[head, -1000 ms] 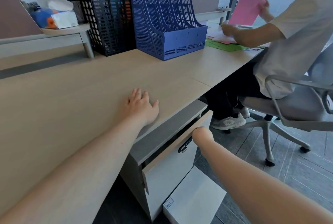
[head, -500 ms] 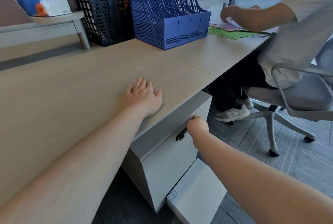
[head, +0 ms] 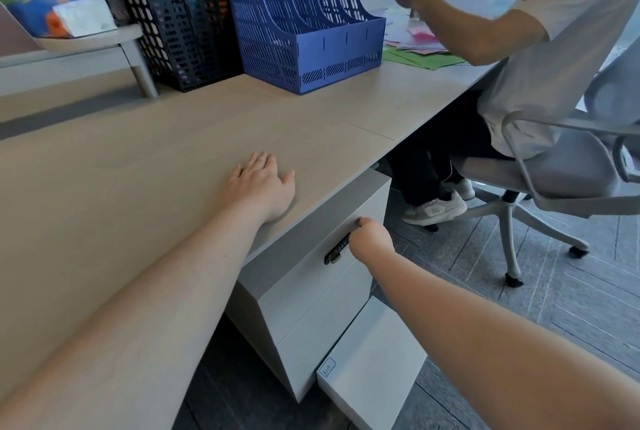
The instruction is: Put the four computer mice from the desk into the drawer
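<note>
No computer mouse shows anywhere in view. My left hand (head: 263,184) lies flat and open on the wooden desk (head: 138,170), close to its front edge. My right hand (head: 370,239) is curled against the top edge of the white top drawer (head: 311,294) of the cabinet under the desk, just right of its black lock (head: 334,251). That drawer sits flush with the cabinet, so its inside is hidden.
The bottom drawer (head: 374,367) sticks out near the floor. A blue file rack (head: 311,31), a black rack (head: 183,21) and a tissue box (head: 79,14) stand at the back of the desk. A seated person (head: 554,49) on a swivel chair (head: 571,173) handles papers at right.
The top drawer was partly open a second ago and is now closed, with my right hand following it in. My left hand stayed flat on the desk.
</note>
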`<state>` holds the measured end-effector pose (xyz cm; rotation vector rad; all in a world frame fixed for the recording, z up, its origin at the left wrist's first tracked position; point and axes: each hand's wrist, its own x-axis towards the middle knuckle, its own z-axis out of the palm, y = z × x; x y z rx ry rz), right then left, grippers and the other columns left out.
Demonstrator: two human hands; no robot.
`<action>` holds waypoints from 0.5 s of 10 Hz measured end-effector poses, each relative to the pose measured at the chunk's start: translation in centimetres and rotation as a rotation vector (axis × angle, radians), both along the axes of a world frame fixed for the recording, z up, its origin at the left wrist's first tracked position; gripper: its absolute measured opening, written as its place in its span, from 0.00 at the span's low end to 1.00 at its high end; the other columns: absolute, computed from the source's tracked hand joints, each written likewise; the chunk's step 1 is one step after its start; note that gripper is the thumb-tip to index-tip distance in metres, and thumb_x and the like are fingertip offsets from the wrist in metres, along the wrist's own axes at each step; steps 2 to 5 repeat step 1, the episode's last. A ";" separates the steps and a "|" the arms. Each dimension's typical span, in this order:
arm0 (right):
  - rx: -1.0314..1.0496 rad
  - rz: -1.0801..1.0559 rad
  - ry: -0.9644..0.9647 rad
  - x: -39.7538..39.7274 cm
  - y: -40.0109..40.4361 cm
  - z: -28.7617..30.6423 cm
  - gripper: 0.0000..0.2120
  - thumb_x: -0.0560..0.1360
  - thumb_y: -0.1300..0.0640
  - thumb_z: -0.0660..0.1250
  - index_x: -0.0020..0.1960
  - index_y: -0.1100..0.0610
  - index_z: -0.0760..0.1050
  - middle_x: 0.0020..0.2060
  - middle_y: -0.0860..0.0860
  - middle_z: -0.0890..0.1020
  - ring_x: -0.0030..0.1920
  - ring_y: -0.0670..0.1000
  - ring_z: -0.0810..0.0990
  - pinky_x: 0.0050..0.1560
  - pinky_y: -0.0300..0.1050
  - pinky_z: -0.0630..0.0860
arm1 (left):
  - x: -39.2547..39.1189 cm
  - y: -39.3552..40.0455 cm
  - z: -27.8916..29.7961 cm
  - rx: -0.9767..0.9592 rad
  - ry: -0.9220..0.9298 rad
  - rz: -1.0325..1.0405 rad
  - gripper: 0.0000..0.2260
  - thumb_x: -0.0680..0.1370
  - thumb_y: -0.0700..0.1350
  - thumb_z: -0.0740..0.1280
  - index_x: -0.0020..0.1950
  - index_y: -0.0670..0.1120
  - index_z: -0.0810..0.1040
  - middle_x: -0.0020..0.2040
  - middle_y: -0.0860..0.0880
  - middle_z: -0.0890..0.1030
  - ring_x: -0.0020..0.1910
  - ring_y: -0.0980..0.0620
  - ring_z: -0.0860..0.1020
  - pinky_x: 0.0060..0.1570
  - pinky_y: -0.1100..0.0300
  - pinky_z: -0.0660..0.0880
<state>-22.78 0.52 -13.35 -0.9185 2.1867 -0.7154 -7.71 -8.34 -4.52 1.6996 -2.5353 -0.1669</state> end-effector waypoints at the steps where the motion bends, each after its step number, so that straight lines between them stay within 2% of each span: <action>1: 0.003 0.028 0.042 0.3 1.0 1.0 0.20 0.79 0.64 0.55 0.70 0.62 0.68 0.62 0.61 0.76 0.63 0.61 0.75 0.48 0.42 0.65 | 0.1 0.1 -0.2 0.005 0.051 -0.006 0.28 0.82 0.56 0.46 0.78 0.43 0.51 0.80 0.48 0.51 0.78 0.52 0.48 0.76 0.53 0.47; 5: 0.003 0.028 0.042 0.3 1.0 1.0 0.20 0.79 0.64 0.55 0.70 0.62 0.68 0.62 0.61 0.76 0.63 0.61 0.75 0.48 0.42 0.65 | 0.1 0.1 -0.2 0.005 0.051 -0.006 0.28 0.82 0.56 0.46 0.78 0.43 0.51 0.80 0.48 0.51 0.78 0.52 0.48 0.76 0.53 0.47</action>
